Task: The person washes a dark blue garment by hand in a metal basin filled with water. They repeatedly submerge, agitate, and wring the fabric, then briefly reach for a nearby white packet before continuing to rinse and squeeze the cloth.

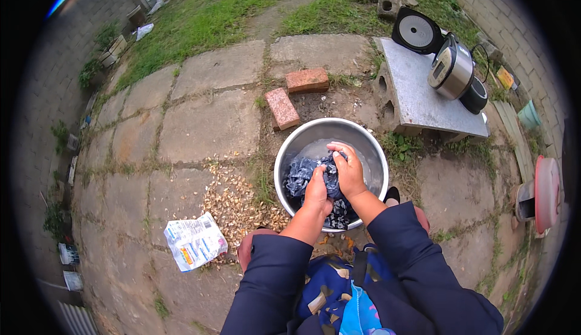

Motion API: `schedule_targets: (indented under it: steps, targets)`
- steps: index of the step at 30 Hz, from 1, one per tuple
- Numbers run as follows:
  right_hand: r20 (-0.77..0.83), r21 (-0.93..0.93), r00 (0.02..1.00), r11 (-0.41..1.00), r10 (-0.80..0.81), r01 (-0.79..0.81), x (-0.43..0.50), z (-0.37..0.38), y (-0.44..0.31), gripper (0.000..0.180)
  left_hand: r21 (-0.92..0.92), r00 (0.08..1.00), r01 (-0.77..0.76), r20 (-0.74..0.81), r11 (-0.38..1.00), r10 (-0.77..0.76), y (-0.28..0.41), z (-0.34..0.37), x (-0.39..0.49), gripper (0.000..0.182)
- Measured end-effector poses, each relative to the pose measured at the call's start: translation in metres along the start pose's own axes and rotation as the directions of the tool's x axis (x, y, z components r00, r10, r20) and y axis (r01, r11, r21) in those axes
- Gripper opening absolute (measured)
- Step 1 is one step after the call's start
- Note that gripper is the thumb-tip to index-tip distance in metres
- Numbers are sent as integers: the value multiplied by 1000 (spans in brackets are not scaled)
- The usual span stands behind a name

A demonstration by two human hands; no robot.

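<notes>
A round stainless steel basin (280, 185) stands on the ground before me, with some water (313, 148) in it. Dark blue cloth with a white pattern (302, 176) lies bunched inside, wet and partly in the water. My left hand (317, 192) grips the cloth from its left side. Opposite it, my right hand (350, 171) holds the same bunch, fingers curled over the top. Between the two palms a fold of cloth is squeezed. The parts under my hands are hidden.
Two red bricks (282, 108) lie beyond the basin. At the right, a metal-topped slab on blocks (395, 76) carries a rice cooker (451, 69). A printed plastic bag (195, 242) and scattered shell-like bits (231, 194) lie at the left. A pink basin (547, 194) is far right.
</notes>
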State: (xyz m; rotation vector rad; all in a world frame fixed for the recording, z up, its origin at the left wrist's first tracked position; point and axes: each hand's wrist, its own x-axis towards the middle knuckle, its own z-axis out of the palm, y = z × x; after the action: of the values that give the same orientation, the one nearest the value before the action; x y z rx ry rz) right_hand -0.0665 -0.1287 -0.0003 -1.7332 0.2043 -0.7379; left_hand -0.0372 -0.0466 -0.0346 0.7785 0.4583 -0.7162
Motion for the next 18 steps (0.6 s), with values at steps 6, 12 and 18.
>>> schedule_targets:
  steps: [6, 12, 18]
  targets:
    - [401, -144, 869, 917, -290, 372, -25, 6, -18, 12, -21, 989, -121, 86, 992, 122, 13, -12, 5, 37]
    - [-84, 46, 982, 985, 167, -164, 9, -1, -4, 17, 30, 999, 25, 44, 999, -27, -9, -3, -1, 28]
    - [335, -99, 932, 978, -142, 184, -17, 8, -22, 22, 253, 962, -213, -115, 944, 247, 13, -3, 1, 40]
